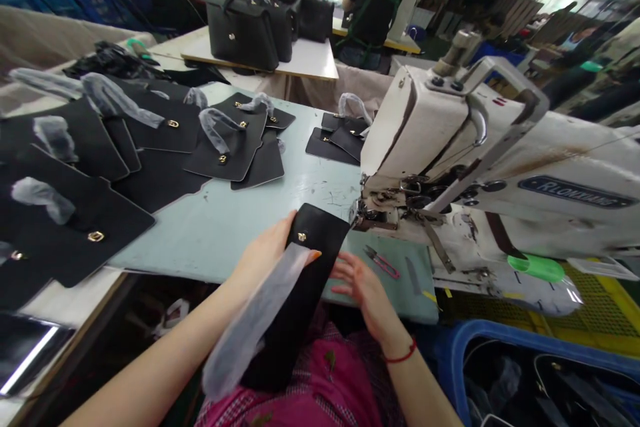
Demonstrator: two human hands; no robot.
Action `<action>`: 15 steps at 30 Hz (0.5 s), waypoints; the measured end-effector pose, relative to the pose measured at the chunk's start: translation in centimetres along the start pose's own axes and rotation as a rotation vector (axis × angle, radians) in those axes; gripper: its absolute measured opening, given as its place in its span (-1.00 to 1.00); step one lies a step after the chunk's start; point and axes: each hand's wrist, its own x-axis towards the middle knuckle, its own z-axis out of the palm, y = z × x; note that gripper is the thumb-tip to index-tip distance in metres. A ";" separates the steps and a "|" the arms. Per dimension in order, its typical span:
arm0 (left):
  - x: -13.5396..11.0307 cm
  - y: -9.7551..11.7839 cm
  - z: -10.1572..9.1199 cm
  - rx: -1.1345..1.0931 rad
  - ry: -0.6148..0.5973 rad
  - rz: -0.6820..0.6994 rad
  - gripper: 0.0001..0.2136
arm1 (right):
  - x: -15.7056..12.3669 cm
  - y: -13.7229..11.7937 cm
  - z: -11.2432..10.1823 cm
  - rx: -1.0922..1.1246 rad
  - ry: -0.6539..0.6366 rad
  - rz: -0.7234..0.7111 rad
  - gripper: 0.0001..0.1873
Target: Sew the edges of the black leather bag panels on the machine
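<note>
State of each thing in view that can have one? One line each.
Left hand: closed on black bag panel
Right hand: open, fingers at panel's edge
Black bag panel: held, tilted
Its handle: wrapped
Pink thread snips: lying on table
Sewing machine: running or not, can't tell
Blue bin: open-topped, holding black pieces
Front handbag: upright

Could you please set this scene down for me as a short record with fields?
Left hand: the left hand holds a black panel
Right hand: the right hand is open by the panel's right edge; contact unclear
On panel: gold clasp, wrapped handle
Right: sewing machine
Table: pale table bearing snips and other panels
Behind: black bags
Lower right: blue bin holding black pieces
</note>
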 end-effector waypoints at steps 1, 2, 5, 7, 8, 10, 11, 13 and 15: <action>0.4 0.0 0.2 0.100 -0.004 0.054 -0.18 | -0.3 1.0 1.1 0.034 -0.023 0.032 -0.43; 0.7 -0.1 0.4 0.184 -0.007 0.110 -0.20 | -0.5 1.9 2.3 0.073 -0.003 0.042 -0.44; 0.4 -0.4 0.3 0.200 -0.008 0.203 -0.29 | -0.6 3.5 4.8 0.233 0.098 0.003 -0.50; -0.4 -0.7 -0.7 0.048 -0.010 0.152 -0.24 | -0.4 3.8 5.2 0.305 0.135 -0.024 -0.52; -0.9 -0.9 -1.5 -0.080 -0.021 0.087 -0.21 | -0.3 3.8 5.1 0.319 0.150 -0.031 -0.53; -1.8 -1.4 -3.2 -0.424 -0.059 -0.110 -0.30 | -0.2 3.8 4.6 0.316 0.188 -0.025 -0.55; -2.2 -1.7 -3.9 -0.613 -0.086 -0.214 -0.40 | -0.1 3.8 4.3 0.307 0.202 -0.014 -0.55; -2.9 -2.3 -4.8 -0.959 -0.153 -0.369 -0.58 | 0.2 3.8 4.0 0.277 0.205 0.002 -0.55; -3.7 -2.8 -4.9 -1.215 -0.226 -0.445 -0.65 | 0.6 3.9 4.1 0.151 0.160 -0.035 -0.50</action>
